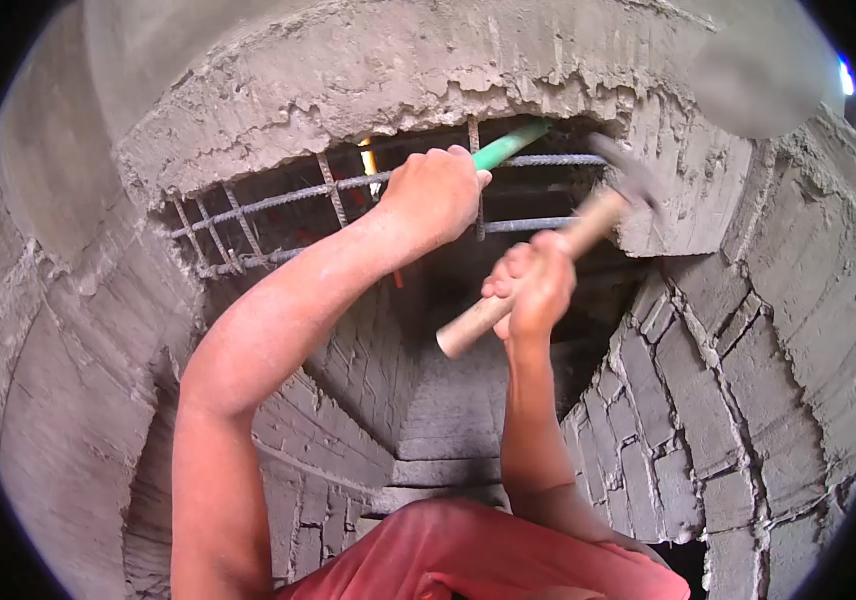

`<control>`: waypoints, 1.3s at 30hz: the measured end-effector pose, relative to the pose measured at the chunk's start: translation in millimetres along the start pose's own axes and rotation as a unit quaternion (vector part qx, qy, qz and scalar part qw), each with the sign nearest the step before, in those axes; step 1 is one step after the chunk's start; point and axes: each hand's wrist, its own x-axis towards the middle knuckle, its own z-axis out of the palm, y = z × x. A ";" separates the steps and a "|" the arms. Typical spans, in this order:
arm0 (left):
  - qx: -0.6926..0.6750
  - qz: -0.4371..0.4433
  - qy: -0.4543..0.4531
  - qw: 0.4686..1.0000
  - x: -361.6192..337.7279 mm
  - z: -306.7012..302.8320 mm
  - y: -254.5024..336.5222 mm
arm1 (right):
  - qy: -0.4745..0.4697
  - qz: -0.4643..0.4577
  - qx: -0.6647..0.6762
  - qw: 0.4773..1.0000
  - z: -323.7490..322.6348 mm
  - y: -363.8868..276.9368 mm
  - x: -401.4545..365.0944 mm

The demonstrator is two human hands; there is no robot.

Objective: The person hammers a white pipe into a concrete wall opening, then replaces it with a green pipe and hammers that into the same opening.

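Observation:
My left hand [438, 195] is closed round a green chisel-like tool [511, 146], which points up and right to the broken concrete edge [548, 95]. My right hand [538, 285] grips the wooden handle of a hammer [588, 222]. The hammer's metal head is blurred and lies just right of the green tool, apart from it, near the concrete. Steel rebar [293, 198] crosses the opening behind my left hand. Where the green tool's far tip ends is hard to see.
Block walls [693, 400] with rough mortar joints rise at the right and lower left. A dark gap lies beneath the rebar, with grey steps or blocks [448, 410] below. Red cloth [458, 550] covers my body at the bottom. A blurred round patch covers the upper right.

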 end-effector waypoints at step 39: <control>0.083 0.044 0.076 0.993 -10.3 10.0 -2.8 | 0.017 -0.051 0.113 0.992 -28.9 0.0 -11.9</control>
